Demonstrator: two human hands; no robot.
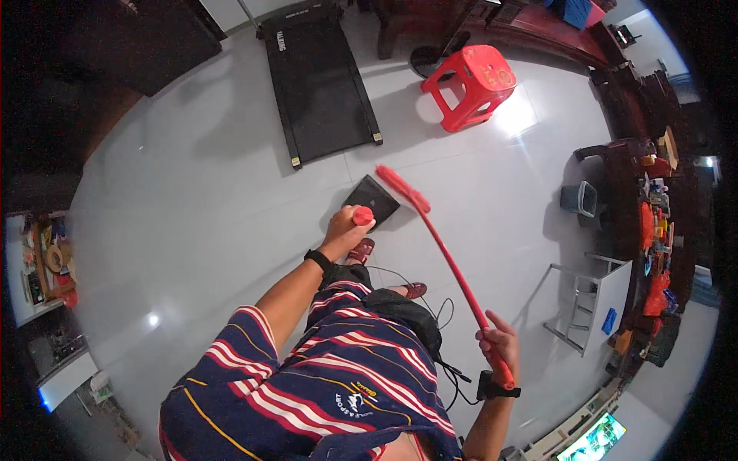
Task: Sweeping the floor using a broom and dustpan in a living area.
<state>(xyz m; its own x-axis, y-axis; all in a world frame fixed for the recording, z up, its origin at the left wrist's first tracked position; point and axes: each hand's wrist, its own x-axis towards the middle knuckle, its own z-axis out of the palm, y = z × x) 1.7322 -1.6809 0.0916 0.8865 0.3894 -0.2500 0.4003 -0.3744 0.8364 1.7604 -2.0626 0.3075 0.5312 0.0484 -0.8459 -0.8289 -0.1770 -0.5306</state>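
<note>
My left hand [347, 230] grips the red-topped handle of a black dustpan [377, 199], whose pan lies in front of my feet. My right hand [500, 344] is closed around the upper end of a red broom handle [452, 268]. From there the handle slants forward and left, and the red broom head [399, 184] is just to the right of the dustpan. Whether the bristles touch the floor I cannot tell. A dark band sits on each wrist.
Ahead is a black treadmill [320, 80], with a red plastic stool [475, 83] to its right. A small bin [578, 199] and a metal-framed white stool [608, 305] stand on the right, before a cluttered dark table [631, 190]. Black cables [452, 371] hang at my waist.
</note>
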